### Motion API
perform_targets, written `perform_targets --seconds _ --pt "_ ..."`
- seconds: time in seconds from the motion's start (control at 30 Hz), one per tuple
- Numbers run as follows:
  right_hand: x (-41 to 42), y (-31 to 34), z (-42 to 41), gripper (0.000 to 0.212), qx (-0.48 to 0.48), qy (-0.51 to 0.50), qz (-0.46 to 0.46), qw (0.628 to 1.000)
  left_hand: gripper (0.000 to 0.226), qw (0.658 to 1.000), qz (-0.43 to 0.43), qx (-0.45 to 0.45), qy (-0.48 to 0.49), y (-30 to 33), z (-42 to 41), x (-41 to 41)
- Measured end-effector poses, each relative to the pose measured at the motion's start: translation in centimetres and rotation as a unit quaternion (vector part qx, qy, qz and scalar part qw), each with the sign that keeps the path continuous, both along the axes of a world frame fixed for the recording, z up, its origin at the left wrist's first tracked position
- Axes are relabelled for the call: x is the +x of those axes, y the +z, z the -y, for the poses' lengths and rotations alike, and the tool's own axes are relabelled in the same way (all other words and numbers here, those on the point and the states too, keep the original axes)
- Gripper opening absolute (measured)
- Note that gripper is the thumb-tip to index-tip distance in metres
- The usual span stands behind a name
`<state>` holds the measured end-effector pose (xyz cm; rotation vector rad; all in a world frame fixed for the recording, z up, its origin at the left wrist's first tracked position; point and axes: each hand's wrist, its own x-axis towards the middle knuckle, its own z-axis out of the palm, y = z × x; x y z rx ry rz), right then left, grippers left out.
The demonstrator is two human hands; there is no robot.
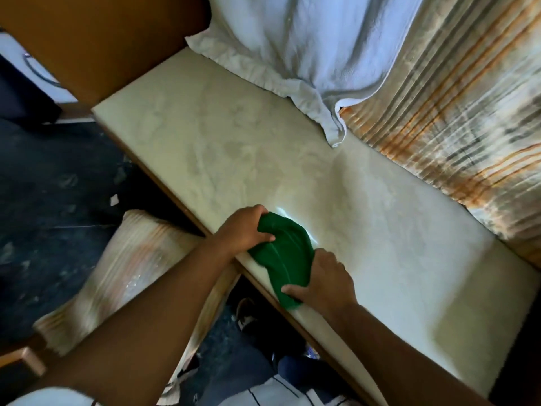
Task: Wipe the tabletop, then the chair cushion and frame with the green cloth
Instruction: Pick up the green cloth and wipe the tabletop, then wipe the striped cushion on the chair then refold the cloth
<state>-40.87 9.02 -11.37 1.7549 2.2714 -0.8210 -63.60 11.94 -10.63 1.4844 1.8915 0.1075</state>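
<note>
The green cloth (288,256) lies bunched on the front edge of a long pale cream seat cushion (263,148). My left hand (244,230) grips the cloth's upper left end. My right hand (322,282) clamps its lower right end against the cushion edge. A thin brown wooden frame (164,183) runs under the cushion's front edge. The tabletop is not in view.
A white towel (307,54) and a striped orange-and-grey back cushion (456,118) lie along the rear of the seat. A brown wooden armrest panel (96,39) stands at the upper left. Another striped cushion (126,276) rests on the dark floor (58,177) below left.
</note>
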Motion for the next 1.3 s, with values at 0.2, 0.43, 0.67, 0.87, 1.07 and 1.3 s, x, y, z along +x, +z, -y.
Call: perform_targets --seconds 0.2,0.43,0.67,0.87,1.07,1.3 --pt "-2.5 2.4 -2.8 0.033 -0.215 -0.046 -0.202 0.954 0.014 0.978 0.172 -0.010 0.115 3.0 6.6 -5.8" --pt "-13.1 3.4 0.8 0.022 -0.366 -0.179 -0.391 0.825 0.016 0.856 0.341 0.068 0.382 2.4 19.5 -13.2" --pt "-24.4 -1.8 9.1 0.037 -0.390 -0.083 -0.264 0.878 0.041 0.769 0.369 0.058 0.519 -4.7 30.6 -19.6" --pt "-32.1 -8.8 12.8 0.029 -0.327 -0.049 -0.181 0.926 0.054 0.770 0.325 -0.011 0.549 -12.6 34.2 -26.6" --pt "-40.4 -16.1 8.7 0.022 -0.236 -0.023 -0.158 0.958 0.034 0.764 0.347 0.048 0.542 -20.4 30.9 -34.6" --pt "-47.8 -24.2 7.5 0.051 0.116 0.510 0.029 0.852 0.064 0.895 -0.044 -0.011 0.444 -31.8 32.3 -42.2"
